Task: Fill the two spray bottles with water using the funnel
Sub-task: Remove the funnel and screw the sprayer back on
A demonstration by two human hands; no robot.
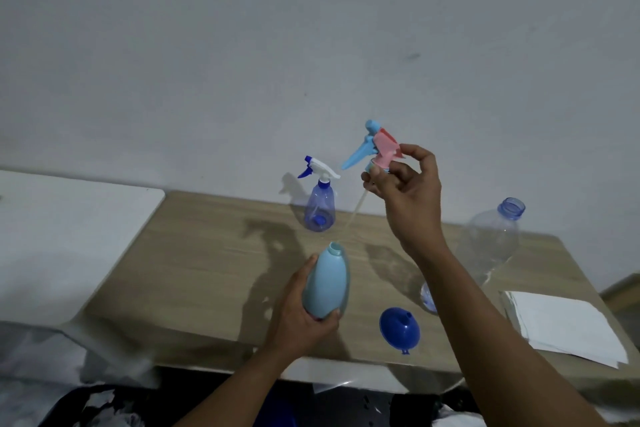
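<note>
Left hand is wrapped around the fat lower end of the pale blue bottle, neck open and tipped away from the person. Right hand is up above that neck, fingertips pinching the collar of the pink and blue spray head, with its thin tube dangling down toward the bottle mouth. The see-through spray bottle stands on the table beyond both hands, head on. The blue funnel lies just right of the left hand. Under the right forearm, further right, there's a big clear water bottle and some white paper.
</note>
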